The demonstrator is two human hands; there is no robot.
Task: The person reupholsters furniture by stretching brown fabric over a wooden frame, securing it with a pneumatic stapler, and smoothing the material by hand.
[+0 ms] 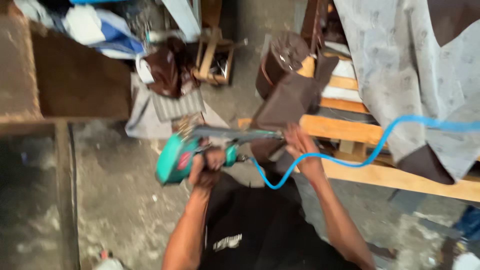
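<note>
The view is blurring with motion, so fine detail is hard to read. Taking the green pneumatic staple gun (181, 156) as the landmark: well to its left, a dark wooden board (75, 80) is leaning above a grey concrete floor (120, 200). Just above the gun, a crumpled brown bundle (167, 67) is lying on a pale ribbed sheet (177, 105).

The left hand (207, 167) is wrapping fully closed around the handle of the staple gun, fingers curling tight about the grip, and is holding the tool up with its long grey nose pointing to the right. A blue coiled air hose (370, 152) is running from the base of the gun's handle, dipping below it and then climbing away to the right edge of the view.

Just right of the gun's nose, the right hand (300, 145) is pressing on the lower edge of a brown upholstery fabric (287, 97), fingers bent over it; how firmly it is pinching the cloth I cannot tell through the blur. The fabric is draping over a wooden furniture frame (350, 131), whose pale rails are stretching further right from the gun. Farthest right, a grey patterned cloth (400, 65) is hanging over that frame.
</note>
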